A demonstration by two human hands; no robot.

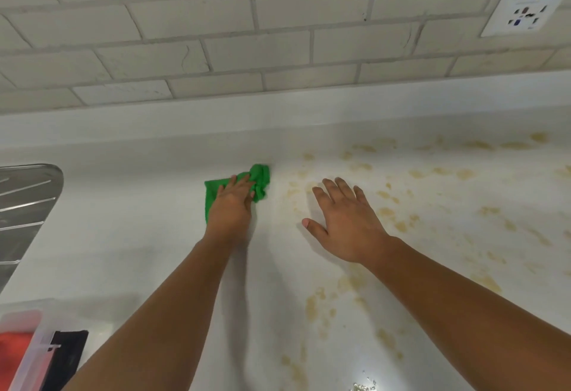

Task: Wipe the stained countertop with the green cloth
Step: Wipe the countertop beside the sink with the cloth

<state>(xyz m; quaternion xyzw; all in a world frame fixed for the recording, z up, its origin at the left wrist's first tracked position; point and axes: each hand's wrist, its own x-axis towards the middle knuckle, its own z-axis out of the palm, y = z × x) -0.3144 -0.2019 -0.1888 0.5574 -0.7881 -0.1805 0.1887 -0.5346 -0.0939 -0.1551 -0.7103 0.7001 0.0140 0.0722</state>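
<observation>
Under the fingers (244, 183) of the left hand (231, 206) lies the green cloth (261, 178), bunched past the fingertips and pressed to the countertop (148, 236). Those fingers look nearly straight, pressing rather than gripping. Wiping seems under way. Right of the cloth, the right hand (346, 220) rests spread, holding nothing, among yellowish stains (394, 216). The next move likely calls for a firm rightward sweep across them.

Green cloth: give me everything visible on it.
The green cloth is bright green, soft-looking fabric, crumpled rather than folded flat and bunched thickest at its far right end. It lies on the white countertop, just left of the yellowish stains. The left hand presses down on it with fingers laid over the top, hiding its middle. Nothing else touches it.
</observation>
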